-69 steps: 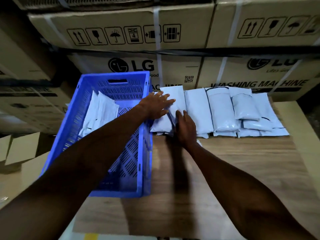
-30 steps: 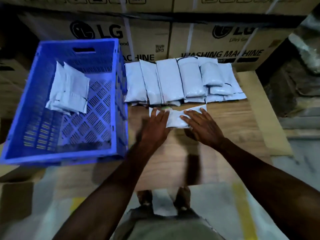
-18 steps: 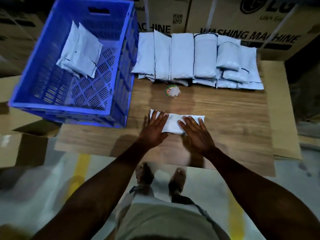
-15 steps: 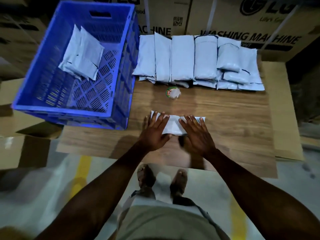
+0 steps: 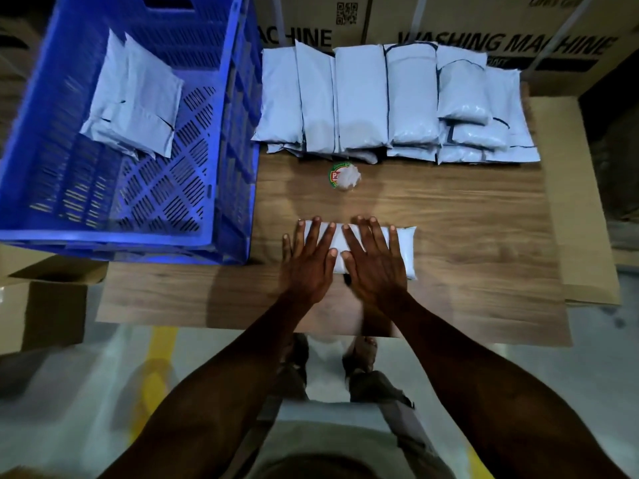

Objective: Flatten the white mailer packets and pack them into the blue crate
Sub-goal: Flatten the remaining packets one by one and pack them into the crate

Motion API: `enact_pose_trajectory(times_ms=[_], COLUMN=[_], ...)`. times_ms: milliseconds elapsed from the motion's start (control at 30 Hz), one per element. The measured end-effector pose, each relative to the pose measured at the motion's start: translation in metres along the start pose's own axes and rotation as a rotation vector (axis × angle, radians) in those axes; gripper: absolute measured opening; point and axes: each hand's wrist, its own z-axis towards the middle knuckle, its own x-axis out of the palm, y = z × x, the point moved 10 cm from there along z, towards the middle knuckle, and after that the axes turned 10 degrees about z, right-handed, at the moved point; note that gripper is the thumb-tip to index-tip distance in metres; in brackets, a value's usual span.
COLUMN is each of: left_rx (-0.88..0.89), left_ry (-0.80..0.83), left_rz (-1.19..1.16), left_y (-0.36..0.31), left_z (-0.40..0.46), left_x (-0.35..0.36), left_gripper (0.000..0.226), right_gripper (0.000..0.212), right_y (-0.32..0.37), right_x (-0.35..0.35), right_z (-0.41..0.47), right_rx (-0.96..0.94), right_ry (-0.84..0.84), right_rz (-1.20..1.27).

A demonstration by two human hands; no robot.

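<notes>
White packet (image 5: 397,248) lies crosswise near the front edge of the wooden worktop (image 5: 466,216), with both hands pressed flat on it. Left hand (image 5: 306,261) covers its left end, right hand (image 5: 375,259) its middle; fingers on both are straight and spread, gripping nothing. Packet's right end is exposed and looks smooth and slightly puffed. Blue crate (image 5: 221,140) stands at the left of the worktop, just beside the left hand, holding a few packets (image 5: 138,102) against its far left wall. A row of packets (image 5: 380,102) lines the far edge; a small round item (image 5: 344,178) sits between row and hands. Bare worktop lies right of the hands.
</notes>
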Motion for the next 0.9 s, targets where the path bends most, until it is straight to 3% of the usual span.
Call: enact_pose_trajectory(times_ms=[267,567,767,900], left_rx=[-0.007,0.004,0.013,0.064], left_ry=[-0.051,-0.002,-0.061,-0.048], left_rz=[0.066,0.016,0.026,0.049], left_y=[0.000,0.001,-0.008,-0.034], left_z=[0.002,0.003,0.014,0.027], left_x=[0.008,0.003,-0.023,-0.014], left_gripper=[0.057,0.059,0.057,0.055], right_gripper=[0.054,0.056,0.054,0.053], right_y=[-0.002,0.000,0.003,-0.021], right_x=[0.003,-0.001,-0.029,-0.011], right_z=[0.001,0.005,0.012,0.010], right_rx=[0.001,0.018,0.105,0.152], right_ry=[-0.030,-0.008,-0.166,-0.101], right_rz=[-0.001,0.006,0.050,0.006])
